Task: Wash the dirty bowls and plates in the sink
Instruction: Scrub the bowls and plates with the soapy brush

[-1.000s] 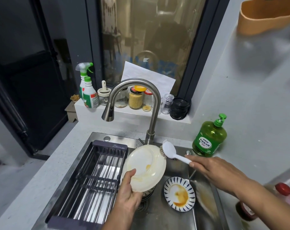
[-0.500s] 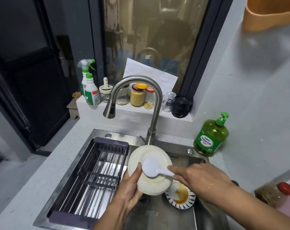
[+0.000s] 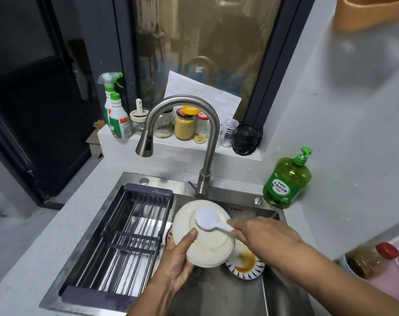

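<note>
A cream plate (image 3: 213, 248) with brown smears is tilted above the steel sink (image 3: 223, 295). My left hand (image 3: 179, 258) grips its lower left edge, thumb on the face. My right hand (image 3: 265, 237) holds the handle of a white dish brush (image 3: 207, 218), whose head lies against the upper part of the plate. Below and to the right, a blue-striped plate (image 3: 246, 263) with brown sauce lies on the sink floor, partly hidden by the cream plate and my right arm.
A dark drying rack (image 3: 130, 242) spans the sink's left half. The curved faucet (image 3: 207, 142) rises behind the plate. A green soap bottle (image 3: 286, 185) stands at the right rim. Spray bottles (image 3: 116, 110) and jars (image 3: 184, 126) line the sill.
The brush came from the plate's right edge onto its face and now sits higher on it. The plate dropped lower over the sink and covers more of the striped plate.
</note>
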